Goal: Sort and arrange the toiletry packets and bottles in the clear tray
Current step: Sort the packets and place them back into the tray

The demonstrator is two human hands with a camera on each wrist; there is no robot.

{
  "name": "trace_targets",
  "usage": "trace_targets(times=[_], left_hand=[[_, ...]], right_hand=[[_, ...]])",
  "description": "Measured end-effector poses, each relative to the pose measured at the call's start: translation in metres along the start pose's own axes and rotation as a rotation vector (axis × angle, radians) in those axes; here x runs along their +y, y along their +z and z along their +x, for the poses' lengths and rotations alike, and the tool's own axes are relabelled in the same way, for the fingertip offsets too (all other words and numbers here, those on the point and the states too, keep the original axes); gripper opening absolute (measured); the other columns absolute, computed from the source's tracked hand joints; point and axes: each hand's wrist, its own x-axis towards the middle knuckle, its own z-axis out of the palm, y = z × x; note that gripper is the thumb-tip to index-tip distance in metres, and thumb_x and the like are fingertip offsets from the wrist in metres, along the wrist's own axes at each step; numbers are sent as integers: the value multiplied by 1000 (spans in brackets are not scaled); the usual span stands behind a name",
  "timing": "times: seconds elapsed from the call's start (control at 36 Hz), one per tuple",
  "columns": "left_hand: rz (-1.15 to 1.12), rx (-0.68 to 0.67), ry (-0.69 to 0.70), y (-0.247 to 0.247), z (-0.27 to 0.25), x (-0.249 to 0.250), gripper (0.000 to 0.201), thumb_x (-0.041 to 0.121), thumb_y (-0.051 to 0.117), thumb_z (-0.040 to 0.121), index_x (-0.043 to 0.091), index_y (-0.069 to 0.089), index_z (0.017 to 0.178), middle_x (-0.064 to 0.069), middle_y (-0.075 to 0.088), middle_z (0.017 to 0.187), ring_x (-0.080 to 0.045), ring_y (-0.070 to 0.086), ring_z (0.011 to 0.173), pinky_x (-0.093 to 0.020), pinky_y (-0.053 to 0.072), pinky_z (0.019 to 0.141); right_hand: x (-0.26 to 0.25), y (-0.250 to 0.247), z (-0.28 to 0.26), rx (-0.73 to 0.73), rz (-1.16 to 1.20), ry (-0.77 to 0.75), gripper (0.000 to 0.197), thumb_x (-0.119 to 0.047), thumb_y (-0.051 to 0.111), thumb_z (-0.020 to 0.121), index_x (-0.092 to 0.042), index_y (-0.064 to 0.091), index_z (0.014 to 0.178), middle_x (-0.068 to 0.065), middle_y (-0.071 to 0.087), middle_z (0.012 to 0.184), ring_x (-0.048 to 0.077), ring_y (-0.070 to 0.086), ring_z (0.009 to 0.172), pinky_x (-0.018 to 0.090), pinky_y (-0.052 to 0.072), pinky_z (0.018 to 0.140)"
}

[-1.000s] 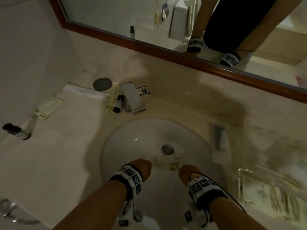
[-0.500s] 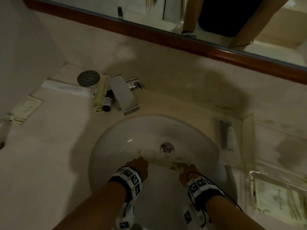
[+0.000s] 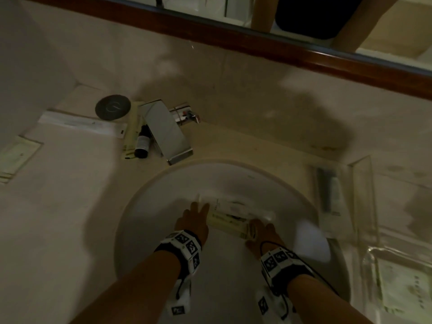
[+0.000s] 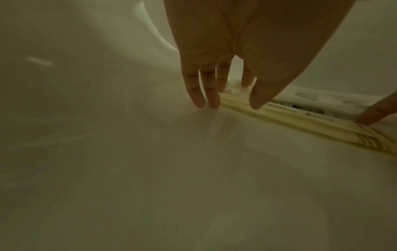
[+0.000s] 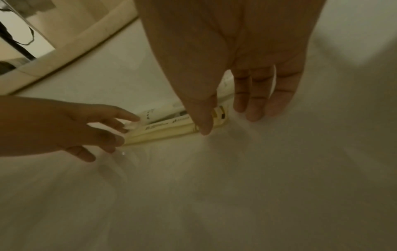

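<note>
Several long pale-yellow and white toiletry packets lie stacked in the bottom of the white sink basin. My left hand reaches their left end with straight fingers touching the basin, thumb over the yellow packet. My right hand is at their right end; its thumb presses the yellow packet and its straight fingers rest on the basin beyond. A clear tray on the counter to the right holds a tube.
A chrome faucet stands behind the basin, with a small dark bottle, a dark round disc and a long white packet beside it. Another packet lies far left. A second clear container holds packets at lower right.
Both hands have gone deeper into the basin onto the packets, and the left fingers have straightened out. The head view has tilted lower toward the sink.
</note>
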Motion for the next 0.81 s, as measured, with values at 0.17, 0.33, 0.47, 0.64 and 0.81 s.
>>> trace_targets(times=[0.17,0.33,0.47,0.64,0.81], left_hand=[[55,-40,26,4,0,3,63,24,41,97,24,8,150,-12,9,156,-34,24,138,-45,30,112],[125,-99,57,0,-9,2,68,20,48,94,25,9,150,-14,13,155,-32,25,139,-43,28,114],[178,-75,43,-10,-20,1,59,21,48,95,18,20,147,-16,12,156,-31,24,140,-42,26,116],[136,-18,23,-22,-38,-3,52,33,41,97,16,27,144,-15,3,158,-31,28,137,-42,29,114],[105,122,96,-41,-65,5,37,28,38,98,13,40,132,-12,29,142,-29,43,121,-40,41,101]], right_hand=[[-10,3,0,-9,31,40,56,-33,54,90,-17,32,139,16,31,143,35,46,122,38,43,98],[-11,-5,-5,-85,31,11,46,-23,58,89,-12,47,132,14,41,141,28,43,128,27,37,103],[-15,-9,-25,-48,-16,-54,35,-20,50,92,-15,52,127,10,48,138,23,46,126,25,35,102],[-17,-31,-51,8,40,-90,37,-22,55,88,-29,33,59,11,61,120,25,56,109,25,43,84],[-10,-58,-84,44,52,-73,9,-27,52,92,-19,48,91,9,57,108,25,56,108,29,44,85]])
